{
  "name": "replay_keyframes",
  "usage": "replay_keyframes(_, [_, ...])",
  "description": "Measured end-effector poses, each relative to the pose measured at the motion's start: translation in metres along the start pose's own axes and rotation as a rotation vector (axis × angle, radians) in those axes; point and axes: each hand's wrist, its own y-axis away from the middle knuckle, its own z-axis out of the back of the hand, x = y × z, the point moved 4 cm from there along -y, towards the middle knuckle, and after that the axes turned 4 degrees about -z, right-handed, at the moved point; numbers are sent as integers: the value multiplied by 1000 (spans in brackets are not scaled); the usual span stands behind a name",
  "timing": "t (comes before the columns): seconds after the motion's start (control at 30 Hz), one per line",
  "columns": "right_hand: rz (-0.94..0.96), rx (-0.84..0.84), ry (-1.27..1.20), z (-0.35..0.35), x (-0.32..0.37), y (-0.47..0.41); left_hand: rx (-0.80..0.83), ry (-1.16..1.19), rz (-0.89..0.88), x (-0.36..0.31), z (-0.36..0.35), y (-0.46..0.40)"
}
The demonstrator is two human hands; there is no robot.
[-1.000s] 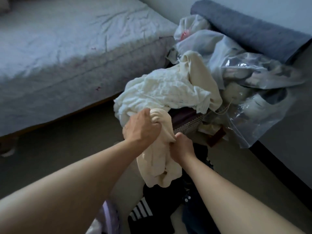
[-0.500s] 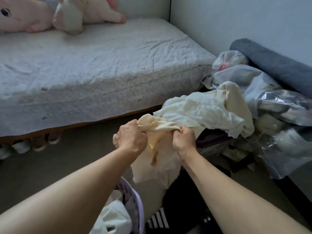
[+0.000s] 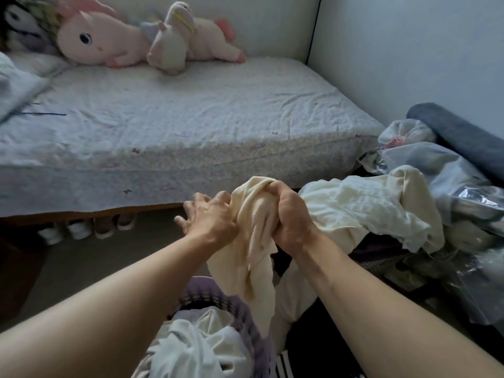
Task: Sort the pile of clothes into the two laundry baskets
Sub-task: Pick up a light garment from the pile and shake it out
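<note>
Beside a low bed (image 3: 191, 126), a cream garment (image 3: 253, 241) hangs above a purple basket (image 3: 240, 304) holding pale clothes. Right hand (image 3: 289, 216) clenches its bunched top; left hand (image 3: 207, 219) touches it, fingers spread loosely. More cream clothes (image 3: 368, 208) are heaped just right, with plastic bags (image 3: 463, 192) beyond.

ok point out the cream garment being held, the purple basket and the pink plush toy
cream garment (image 3: 256, 241), head view, hanging fold below the hands
purple basket (image 3: 218, 298), head view, woven rim
pink plush toy (image 3: 109, 42), head view, its face
</note>
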Motion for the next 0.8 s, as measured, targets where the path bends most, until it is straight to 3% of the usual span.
replay_keyframes(0.13, [34, 17, 56, -42, -3, -2, -85, 42, -44, 23, 26, 1])
replay_keyframes(0.4, [-109, 49, -35, -94, -26, -4, -212, 337, -6, 80, 56, 5])
replay_keyframes(0.57, [-185, -17, 14, -102, -55, -1, -83, 384, 44, 106, 34, 13])
replay_keyframes(0.67, [-203, -28, 105, -92, -80, 2, -36, 286, 113, 121, 14, 23])
replay_keyframes(0.8, [-307, -65, 446, -73, -126, 6, 74, 82, 179, 146, -19, 33])
